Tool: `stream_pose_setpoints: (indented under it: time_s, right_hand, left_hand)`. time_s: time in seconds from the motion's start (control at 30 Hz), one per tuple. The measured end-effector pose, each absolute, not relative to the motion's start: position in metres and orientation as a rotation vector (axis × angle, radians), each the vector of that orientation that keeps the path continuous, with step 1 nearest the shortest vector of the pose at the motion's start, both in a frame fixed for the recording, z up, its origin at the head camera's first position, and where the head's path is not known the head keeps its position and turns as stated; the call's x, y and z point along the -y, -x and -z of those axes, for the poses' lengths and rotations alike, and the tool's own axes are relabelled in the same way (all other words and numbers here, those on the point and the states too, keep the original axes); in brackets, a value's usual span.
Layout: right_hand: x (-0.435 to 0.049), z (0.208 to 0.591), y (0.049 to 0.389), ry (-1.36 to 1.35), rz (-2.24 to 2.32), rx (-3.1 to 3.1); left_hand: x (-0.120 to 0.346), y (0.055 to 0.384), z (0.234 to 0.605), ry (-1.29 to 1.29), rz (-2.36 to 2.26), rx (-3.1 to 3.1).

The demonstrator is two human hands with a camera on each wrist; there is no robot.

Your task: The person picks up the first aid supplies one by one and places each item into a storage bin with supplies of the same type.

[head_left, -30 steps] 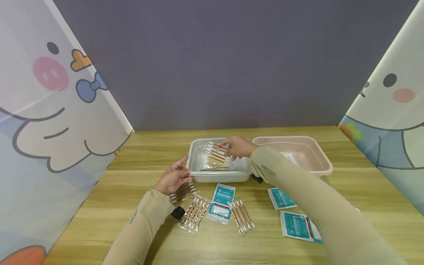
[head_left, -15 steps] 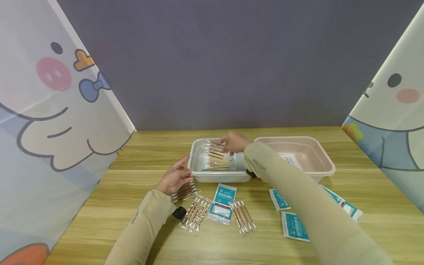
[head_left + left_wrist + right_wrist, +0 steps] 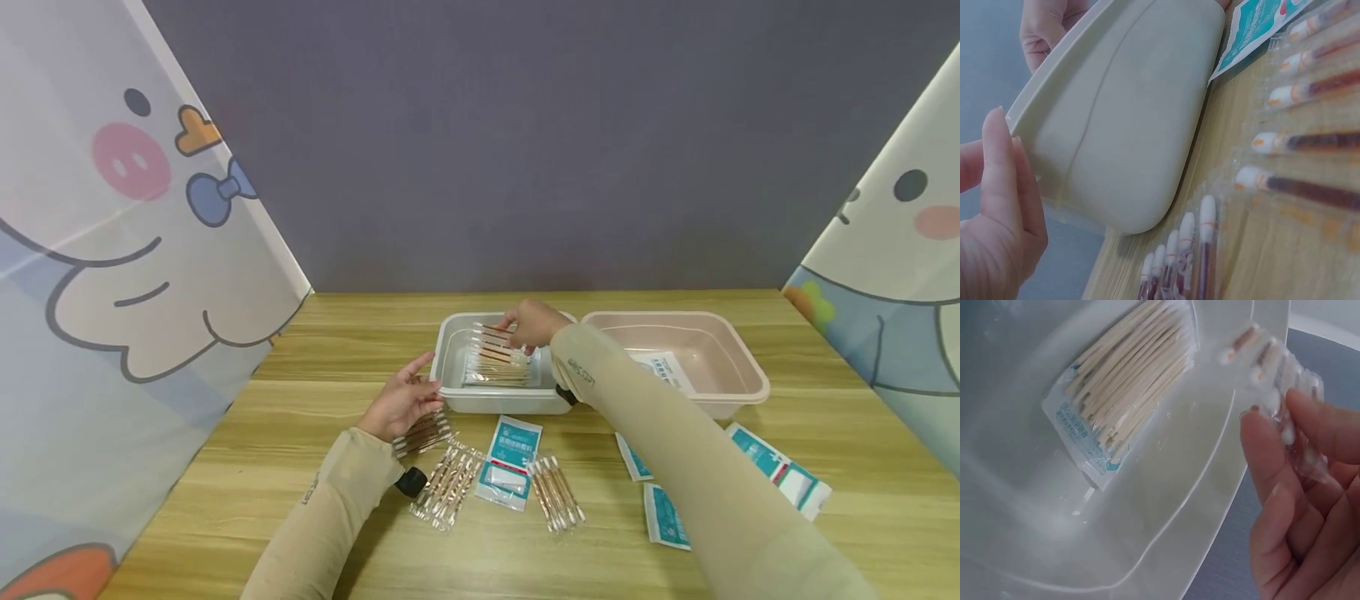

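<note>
Two hands busy at the white tub (image 3: 502, 405), up toward the far edge of the counter (image 3: 262, 467): the right hand (image 3: 534, 327) has its grip pinching a packet of brown swabs (image 3: 1266, 359) over the tub's far side, beyond a packet of pale swabs (image 3: 1135, 375) lying inside. The left hand (image 3: 401, 406), fingers straight, touches the tub's near-left corner, while three swab packets (image 3: 447, 485) and a teal sachet (image 3: 512, 460) lie between tub and counter's near edge.
</note>
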State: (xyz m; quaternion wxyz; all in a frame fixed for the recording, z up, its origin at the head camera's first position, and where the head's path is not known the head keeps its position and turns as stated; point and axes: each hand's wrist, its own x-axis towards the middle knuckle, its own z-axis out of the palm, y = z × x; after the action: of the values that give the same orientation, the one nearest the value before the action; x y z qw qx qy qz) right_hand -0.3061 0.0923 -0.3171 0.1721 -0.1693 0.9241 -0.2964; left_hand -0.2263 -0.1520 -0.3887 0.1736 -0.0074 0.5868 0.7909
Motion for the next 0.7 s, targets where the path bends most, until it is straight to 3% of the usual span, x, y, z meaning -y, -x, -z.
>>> stream_pose_setpoints:
  time_s: [0.7]
  right_hand:
    - [-0.098,0.318,0.316,0.434,0.658,-2.676]
  left_hand:
    - [0.150,0.225,0.385,0.051,-2.201,-1.735]
